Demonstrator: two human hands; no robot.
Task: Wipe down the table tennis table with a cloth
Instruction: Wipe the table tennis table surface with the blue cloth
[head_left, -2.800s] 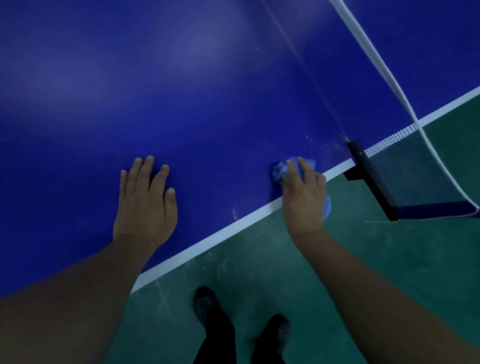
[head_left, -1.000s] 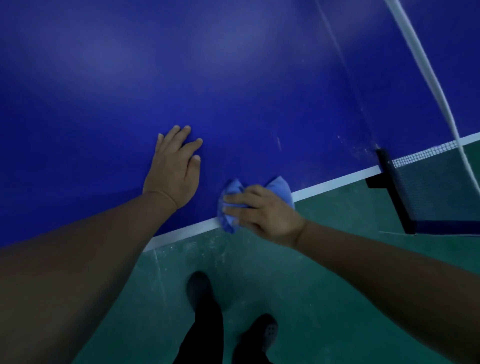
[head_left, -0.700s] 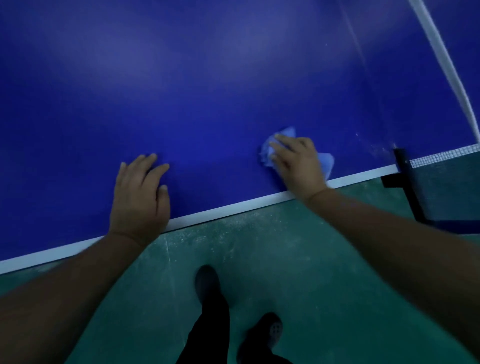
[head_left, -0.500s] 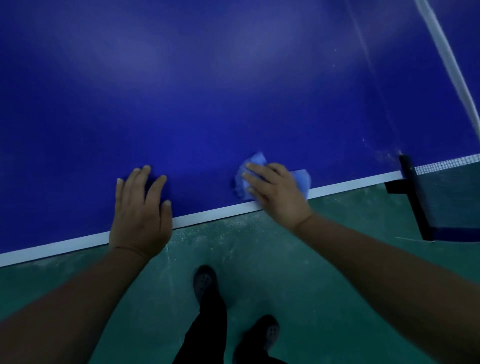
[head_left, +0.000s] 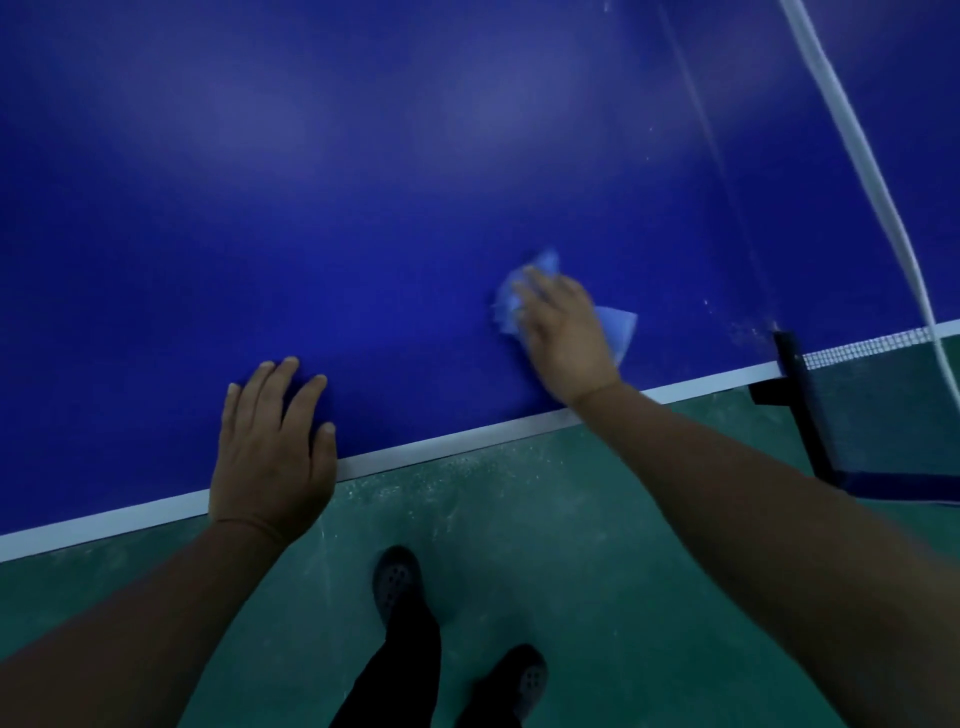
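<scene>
The dark blue table tennis table (head_left: 363, 182) fills the upper part of the view, with a white line along its near edge. A light blue cloth (head_left: 615, 325) lies crumpled on the surface close to that edge. My right hand (head_left: 563, 332) lies flat on top of the cloth and presses it onto the table; the hand is blurred. My left hand (head_left: 272, 447) rests palm down on the table at the near edge, fingers spread and straight, holding nothing.
The net (head_left: 883, 395) with its white top band and black clamp post (head_left: 795, 384) stands at the right. White specks lie on the table near the post. Green floor (head_left: 571, 571) lies below the edge, with my two dark shoes (head_left: 397, 582) on it.
My right hand has slid the cloth away from the near edge, further onto the table and toward the net. My left hand stays planted at the edge.
</scene>
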